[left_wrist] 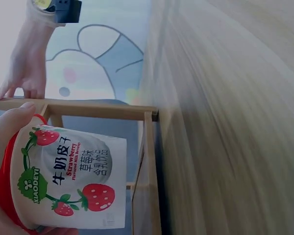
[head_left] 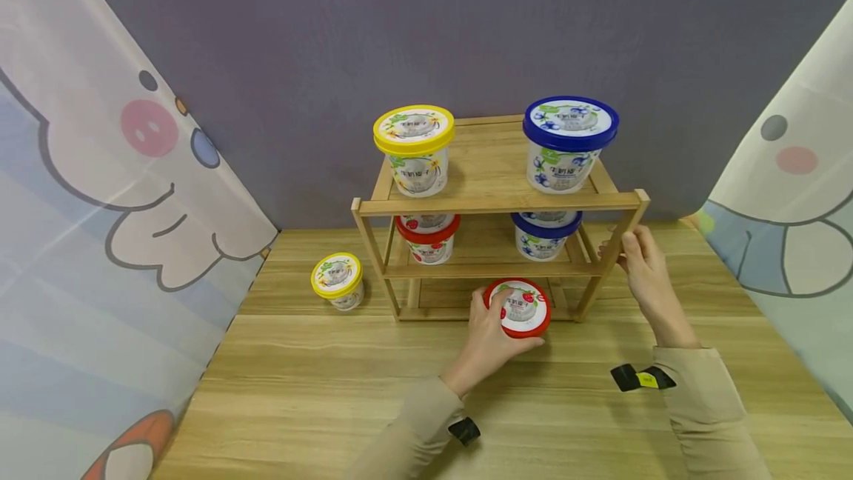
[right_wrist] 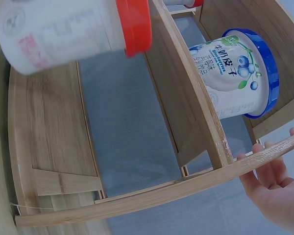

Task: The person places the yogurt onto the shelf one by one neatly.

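Note:
A tub with a red lid and strawberry print (head_left: 518,308) is in my left hand (head_left: 492,335), held in front of the rack's bottom shelf. The fingers and thumb span the lid's rim. In the left wrist view the tub's printed side (left_wrist: 73,176) faces the camera, with the thumb along the red lid. At the right side of the wooden three-tier rack (head_left: 493,203), my right hand (head_left: 645,272) holds the upright. The right wrist view has its fingertips (right_wrist: 258,148) at the side rail's edge, level with a blue-lidded blueberry tub (right_wrist: 230,73).
On the top shelf stand a yellow-lidded tub (head_left: 420,150) and a blue-lidded tub (head_left: 566,143). The middle shelf carries red-lidded tubs (head_left: 433,250) at left and blue-lidded tubs (head_left: 541,243) at right. Another yellow-lidded tub (head_left: 338,281) stands on the table left of the rack.

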Demonstrator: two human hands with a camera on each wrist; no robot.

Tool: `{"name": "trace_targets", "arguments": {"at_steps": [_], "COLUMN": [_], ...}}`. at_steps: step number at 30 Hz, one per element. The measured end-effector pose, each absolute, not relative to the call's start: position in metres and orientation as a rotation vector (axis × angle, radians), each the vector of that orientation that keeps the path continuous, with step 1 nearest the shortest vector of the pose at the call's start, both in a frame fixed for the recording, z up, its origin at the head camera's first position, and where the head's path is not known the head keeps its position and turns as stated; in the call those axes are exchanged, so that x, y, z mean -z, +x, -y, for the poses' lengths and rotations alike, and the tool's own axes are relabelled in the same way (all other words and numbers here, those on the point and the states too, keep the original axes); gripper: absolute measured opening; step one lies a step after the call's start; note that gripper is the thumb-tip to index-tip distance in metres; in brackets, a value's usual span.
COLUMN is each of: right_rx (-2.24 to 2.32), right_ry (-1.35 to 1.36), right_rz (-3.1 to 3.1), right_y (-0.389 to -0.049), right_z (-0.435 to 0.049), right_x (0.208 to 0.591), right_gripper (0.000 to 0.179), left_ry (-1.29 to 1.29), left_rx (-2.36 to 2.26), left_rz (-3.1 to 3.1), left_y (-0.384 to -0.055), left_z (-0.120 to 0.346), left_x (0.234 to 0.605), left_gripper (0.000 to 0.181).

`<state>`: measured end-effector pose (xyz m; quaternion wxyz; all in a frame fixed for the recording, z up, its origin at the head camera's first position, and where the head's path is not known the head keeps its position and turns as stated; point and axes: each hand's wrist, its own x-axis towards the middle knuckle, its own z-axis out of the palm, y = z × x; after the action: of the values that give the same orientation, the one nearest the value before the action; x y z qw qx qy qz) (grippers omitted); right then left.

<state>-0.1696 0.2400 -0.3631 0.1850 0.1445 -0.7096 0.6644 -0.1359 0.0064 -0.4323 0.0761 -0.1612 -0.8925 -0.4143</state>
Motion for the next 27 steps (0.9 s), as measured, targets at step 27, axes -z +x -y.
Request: {"name": "trace_targets", "arguments": {"at_steps": [27], "right_rx": [-1.871], "right_ry": [0.403], "right_rz": [2.022], "right_y": [-0.168], "right_z": [-0.240], "right_x": [0.362], "right_gripper": [0.017], "left_ry": [-0.343], "left_rx": [1.081], "left_rz": [2.663], "left_y": [-0.162], "left_z": [-0.047], "left_x": [0.447], "left_gripper": [0.077]}}
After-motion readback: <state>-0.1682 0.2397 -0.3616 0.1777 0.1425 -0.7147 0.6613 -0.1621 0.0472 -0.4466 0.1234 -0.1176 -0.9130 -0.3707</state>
